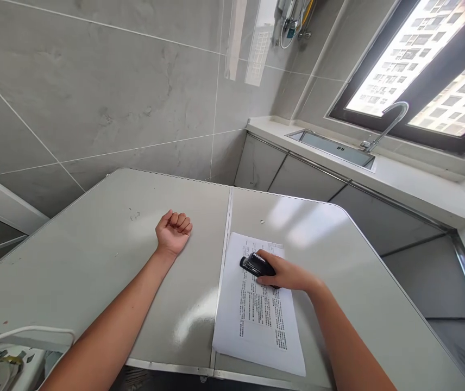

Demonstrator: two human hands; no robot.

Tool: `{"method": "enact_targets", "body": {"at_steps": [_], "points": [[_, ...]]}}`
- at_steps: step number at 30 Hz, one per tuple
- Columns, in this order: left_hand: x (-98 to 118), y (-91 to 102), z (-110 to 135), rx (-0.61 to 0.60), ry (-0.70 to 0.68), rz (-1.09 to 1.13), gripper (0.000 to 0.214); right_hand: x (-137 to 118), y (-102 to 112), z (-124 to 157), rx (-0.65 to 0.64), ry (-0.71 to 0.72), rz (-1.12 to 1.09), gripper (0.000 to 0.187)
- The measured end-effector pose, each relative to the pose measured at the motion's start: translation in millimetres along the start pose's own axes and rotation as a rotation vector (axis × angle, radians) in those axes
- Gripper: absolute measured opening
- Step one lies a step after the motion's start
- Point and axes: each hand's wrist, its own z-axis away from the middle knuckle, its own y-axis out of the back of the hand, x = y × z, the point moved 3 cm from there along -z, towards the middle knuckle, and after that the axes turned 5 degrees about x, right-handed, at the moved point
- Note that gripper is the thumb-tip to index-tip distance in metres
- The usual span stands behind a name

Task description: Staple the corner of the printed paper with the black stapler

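Note:
Printed paper sheets [257,331] lie on the right half of the folding table [192,304], their left edge along the seam. A black stapler [257,264] is over the upper part of the paper, with my right hand [283,271] wrapped round its back end. Whether the stapler rests on the paper or hovers just above it, I cannot tell. My left hand [174,231] lies palm up on the left half of the table, its fingers curled into a loose fist with nothing visible in it.
Beyond the table runs a counter with a sink [334,147] and a curved faucet [391,122] under a window. A tiled wall [134,81] stands behind the table. At the lower left, a white cable [24,329] passes over a box of odds and ends [4,364].

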Motion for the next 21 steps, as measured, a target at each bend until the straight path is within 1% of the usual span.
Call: {"method": "enact_targets", "body": {"at_steps": [4, 7, 8, 9, 10, 11, 13, 14, 15, 16, 17, 19, 21], "points": [[0.1, 0.1, -0.1, -0.010, 0.002, -0.006, 0.052, 6.0, 8.8, 6.8, -0.061, -0.015, -0.006, 0.035], [-0.1, 0.3, -0.3, -0.010, 0.003, -0.020, 0.053, 10.6, 12.7, 5.1, -0.111, 0.001, -0.113, 0.046], [-0.2, 0.3, -0.4, -0.015, 0.003, -0.017, 0.053, 15.4, 15.5, 3.6, -0.103, 0.000, -0.171, 0.048], [-0.2, 0.4, -0.4, -0.020, 0.003, -0.012, 0.053, 22.6, 19.4, 1.6, -0.053, -0.015, -0.227, 0.045], [-0.3, 0.4, -0.5, -0.024, 0.005, -0.009, 0.053, 32.4, 24.5, -0.6, 0.049, -0.051, -0.266, 0.040], [-0.4, 0.6, -0.5, -0.026, 0.008, -0.009, 0.053, 44.4, 30.1, -2.6, 0.197, -0.112, -0.268, 0.036], [-0.5, 0.6, -0.6, -0.034, 0.016, -0.006, 0.053, 70.1, 39.1, -4.2, 0.519, -0.278, -0.143, 0.035], [-0.5, 0.5, -0.6, -0.040, 0.019, -0.001, 0.053, 80.8, 41.1, -4.5, 0.639, -0.351, -0.039, 0.035], [-0.5, 0.4, -0.6, -0.047, 0.021, 0.005, 0.053, 89.3, 41.3, -5.2, 0.719, -0.410, 0.064, 0.034], [-0.6, 0.2, -0.7, -0.053, 0.023, 0.008, 0.053, 95.6, 39.9, -6.5, 0.760, -0.452, 0.146, 0.033], [-0.7, 0.2, -0.8, -0.057, 0.025, 0.008, 0.053, 99.9, 37.5, -8.4, 0.773, -0.485, 0.201, 0.031], [-1.3, 0.4, -1.1, -0.058, 0.034, -0.009, 0.053, 102.8, 32.5, -12.4, 0.788, -0.535, 0.247, 0.028], [-2.0, 1.0, -1.6, -0.059, 0.041, -0.030, 0.053, 98.5, 29.0, -17.0, 0.827, -0.531, 0.256, 0.027]]}}
